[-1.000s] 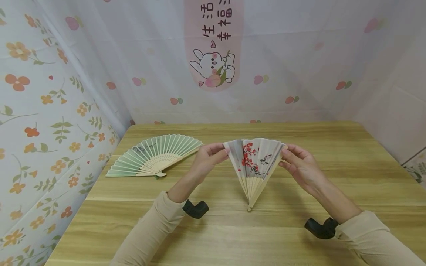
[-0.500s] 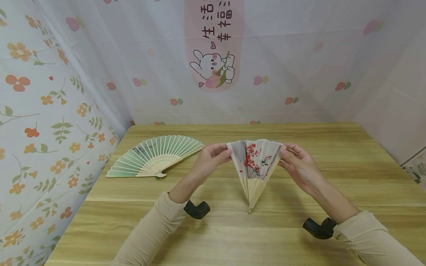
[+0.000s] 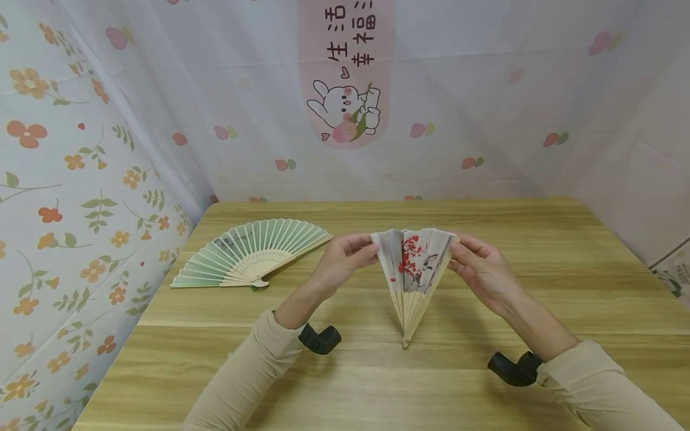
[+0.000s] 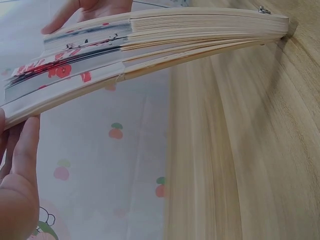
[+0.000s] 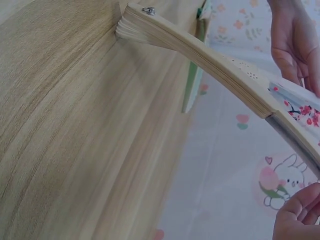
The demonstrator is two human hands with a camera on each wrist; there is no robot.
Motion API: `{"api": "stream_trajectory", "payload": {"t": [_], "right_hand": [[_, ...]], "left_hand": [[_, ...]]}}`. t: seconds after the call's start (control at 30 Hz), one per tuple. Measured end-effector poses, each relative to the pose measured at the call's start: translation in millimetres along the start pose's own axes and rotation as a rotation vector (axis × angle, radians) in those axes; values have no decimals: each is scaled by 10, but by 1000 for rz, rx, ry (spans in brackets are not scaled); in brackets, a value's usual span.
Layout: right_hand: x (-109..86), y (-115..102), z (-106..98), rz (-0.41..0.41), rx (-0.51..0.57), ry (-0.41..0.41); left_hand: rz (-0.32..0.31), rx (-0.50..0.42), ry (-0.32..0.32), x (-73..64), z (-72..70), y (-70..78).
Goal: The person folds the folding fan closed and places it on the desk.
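Observation:
A white folding fan with red blossoms and a bird printed on it stands partly spread between my hands, its wooden ribs meeting at a pivot pointing toward me. My left hand pinches its upper left edge, thumb in front. At the opposite upper corner, my right hand pinches the other outer rib. In the left wrist view the fan's folds look bunched close together. The pivot end shows a small metal ring in the right wrist view, low over the table.
A green folding fan lies spread on the wooden table at the left, close behind my left hand. A printed curtain hangs at the table's far edge, and a flowered one along the left.
My two hands have come slightly closer together, so the white fan is narrower. Its pivot end has shifted slightly toward me. The green fan has stayed put.

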State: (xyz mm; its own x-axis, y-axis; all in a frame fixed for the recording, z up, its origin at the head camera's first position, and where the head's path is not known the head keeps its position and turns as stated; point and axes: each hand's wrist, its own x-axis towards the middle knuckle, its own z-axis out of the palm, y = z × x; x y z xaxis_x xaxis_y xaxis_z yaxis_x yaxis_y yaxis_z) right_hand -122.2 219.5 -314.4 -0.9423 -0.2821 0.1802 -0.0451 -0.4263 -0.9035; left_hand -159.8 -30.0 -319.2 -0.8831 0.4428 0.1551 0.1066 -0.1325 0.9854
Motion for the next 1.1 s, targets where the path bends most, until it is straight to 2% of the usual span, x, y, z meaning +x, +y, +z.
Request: {"api": "stream_trajectory", "payload": {"t": [0.6,1.1], "right_hand": [[8,4,26,12,-25,-10],[7,19,16,5,-17,-15]], "left_hand": [[39,-12,-80,-3,33,-18],[42,-25,-80,-9,34,-30]]}}
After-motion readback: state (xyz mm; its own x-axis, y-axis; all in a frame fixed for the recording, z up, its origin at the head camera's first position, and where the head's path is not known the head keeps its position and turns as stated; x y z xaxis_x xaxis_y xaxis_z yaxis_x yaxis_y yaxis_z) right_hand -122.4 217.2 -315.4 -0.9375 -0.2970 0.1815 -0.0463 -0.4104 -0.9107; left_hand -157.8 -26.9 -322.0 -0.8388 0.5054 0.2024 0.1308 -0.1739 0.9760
